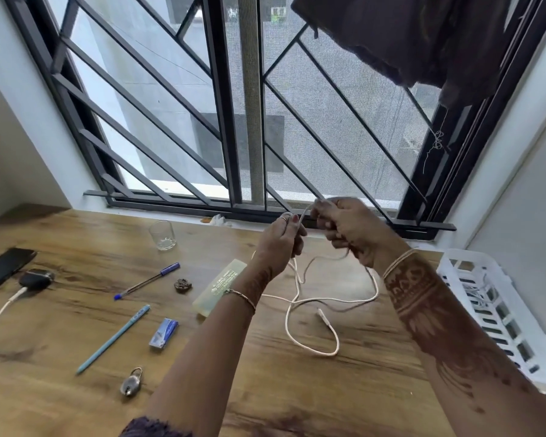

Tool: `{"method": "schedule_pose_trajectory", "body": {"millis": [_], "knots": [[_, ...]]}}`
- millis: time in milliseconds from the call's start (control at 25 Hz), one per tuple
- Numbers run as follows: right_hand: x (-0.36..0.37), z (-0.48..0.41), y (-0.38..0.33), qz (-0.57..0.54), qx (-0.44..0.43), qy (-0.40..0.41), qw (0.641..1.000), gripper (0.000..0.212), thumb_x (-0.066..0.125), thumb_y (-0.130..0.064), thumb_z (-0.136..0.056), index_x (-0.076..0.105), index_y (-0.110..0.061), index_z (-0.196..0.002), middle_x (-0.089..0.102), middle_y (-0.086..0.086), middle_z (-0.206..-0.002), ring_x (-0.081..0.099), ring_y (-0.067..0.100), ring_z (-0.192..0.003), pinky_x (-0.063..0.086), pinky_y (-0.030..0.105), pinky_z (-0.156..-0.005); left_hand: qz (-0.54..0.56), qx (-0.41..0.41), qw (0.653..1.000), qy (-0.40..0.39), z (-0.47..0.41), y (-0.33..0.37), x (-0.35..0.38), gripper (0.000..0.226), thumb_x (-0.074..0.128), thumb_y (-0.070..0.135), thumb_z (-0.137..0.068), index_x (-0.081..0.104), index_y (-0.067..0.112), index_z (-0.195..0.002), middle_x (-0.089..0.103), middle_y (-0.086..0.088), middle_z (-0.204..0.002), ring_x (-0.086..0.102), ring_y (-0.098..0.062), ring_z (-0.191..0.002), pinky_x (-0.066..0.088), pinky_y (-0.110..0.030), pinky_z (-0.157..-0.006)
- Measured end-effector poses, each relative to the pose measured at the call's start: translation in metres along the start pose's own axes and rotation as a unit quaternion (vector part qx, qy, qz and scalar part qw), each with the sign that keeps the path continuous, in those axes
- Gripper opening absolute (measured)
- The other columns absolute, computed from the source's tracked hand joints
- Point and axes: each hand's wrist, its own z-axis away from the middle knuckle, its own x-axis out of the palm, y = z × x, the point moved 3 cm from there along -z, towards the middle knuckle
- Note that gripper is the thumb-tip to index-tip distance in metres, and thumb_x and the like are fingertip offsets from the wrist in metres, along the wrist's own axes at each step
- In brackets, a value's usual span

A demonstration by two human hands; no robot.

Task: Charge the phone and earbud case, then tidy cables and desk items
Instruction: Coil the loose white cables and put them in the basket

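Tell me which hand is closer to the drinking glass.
Left. The left hand holds the white cable to the right of the glass; the right hand grips the same cable farther right, beyond the left.

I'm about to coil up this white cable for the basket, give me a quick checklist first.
1. Left hand and right hand both grip the white cable: ok.
2. Free plug lies loose on the desk: ok.
3. Slack clear of the plastic box: cannot tell, the left wrist hides it.
4. Room in the basket: cannot tell; cables already lie in it.
5. Earbud case has a lead plugged in: ok.
6. Phone charging: cannot tell, no lead seen at it.
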Motion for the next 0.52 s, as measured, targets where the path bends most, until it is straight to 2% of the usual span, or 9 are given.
{"method": "schedule_pose_trajectory", "body": {"millis": [120, 240, 320, 440, 520], "knots": [[-0.013, -0.012, -0.029, 0.101, -0.065, 0.068, 0.99, 0.031, 0.048, -0.03, -0.098, 0.058, -0.014, -0.074, 0.045, -0.004, -0.059, 0.035, 0.005, -0.044, 0.029, 0.016, -0.039, 0.072, -0.046, 0.996, -0.024, 0.011, 0.001, 0.004, 0.043, 0.032, 0.025, -0.104, 0.054, 0.01, -0.07, 0.044, 0.001, -0.053, 0.042, -0.01, -0.047, 0.042, -0.026, -0.056], [-0.022, -0.042, -0.032, 0.264, -0.147, 0.16, 0.94, 0.034, 0.05, -0.033, -0.097, 0.057, -0.019, -0.067, 0.055, -0.004, -0.066, 0.047, 0.008, -0.058, 0.04, 0.025, -0.057, 0.163, -0.051, 0.983, -0.064, 0.02, 0.019, 0.01, 0.046, 0.032, 0.029, -0.103, 0.054, 0.009, -0.068, 0.04, 0.004, -0.05, 0.038, -0.006, -0.043, 0.047, -0.022, -0.056], [-0.026, -0.058, -0.017, 0.332, -0.151, 0.187, 0.912, 0.028, 0.053, -0.033, -0.095, 0.063, -0.018, -0.073, 0.061, 0.0, -0.074, 0.052, 0.014, -0.067, 0.037, 0.027, -0.064, 0.252, -0.046, 0.965, -0.06, 0.021, 0.037, 0.013, 0.048, 0.035, 0.031, -0.102, 0.057, 0.012, -0.064, 0.04, -0.001, -0.055, 0.037, -0.013, -0.049, 0.047, -0.022, -0.052], [-0.02, -0.061, 0.015, 0.349, -0.143, 0.13, 0.917, 0.02, 0.054, -0.022, -0.094, 0.069, -0.011, -0.086, 0.061, -0.001, -0.076, 0.051, 0.011, -0.065, 0.038, 0.025, -0.064, 0.394, -0.049, 0.917, -0.048, 0.008, 0.053, 0.011, 0.05, 0.036, 0.032, -0.102, 0.059, 0.014, -0.062, 0.036, 0.001, -0.051, 0.032, -0.013, -0.05, 0.043, -0.021, -0.048], [-0.009, -0.051, 0.033, 0.357, -0.132, 0.059, 0.923, 0.021, 0.053, -0.016, -0.094, 0.07, -0.014, -0.081, 0.059, 0.0, -0.068, 0.047, 0.012, -0.056, 0.038, 0.026, -0.057, 0.425, -0.03, 0.904, -0.034, -0.001, 0.053, 0.007, 0.046, 0.033, 0.035, -0.102, 0.054, 0.013, -0.067, 0.034, 0.005, -0.046, 0.03, -0.011, -0.045, 0.032, -0.022, -0.045]]}}
